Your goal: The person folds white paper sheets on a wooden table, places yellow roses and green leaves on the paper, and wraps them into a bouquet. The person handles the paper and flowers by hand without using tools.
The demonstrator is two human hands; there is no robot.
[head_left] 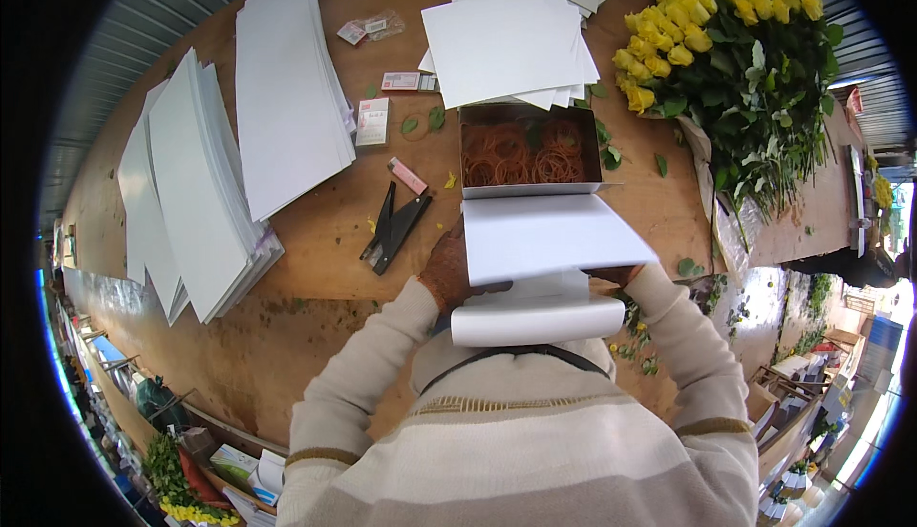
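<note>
A white paper sheet (544, 233) spreads over the table's front edge, its lower part (537, 323) curled into a roll against the striped sweater. My left hand (448, 269) grips it at the left side, fingers reaching beneath the upper flap. Most of my right hand (615, 274) is covered by the right corner of the sheet, so its fingers are hidden. Just beyond the sheet stands an open box (531, 190) filled with brown rubber bands (559, 158). Left of my left hand lies a black stapler (395, 230), beside a pink lighter (407, 175).
White sheets (512, 47) are piled behind the box. Tall stacks of white sheets (294, 97) (200, 197) lie at the left. Yellow roses (680, 26) with leafy stems rest at the right. Small cartons (372, 122) (401, 81) and loose leaves (436, 119) are scattered on the wooden table (322, 255).
</note>
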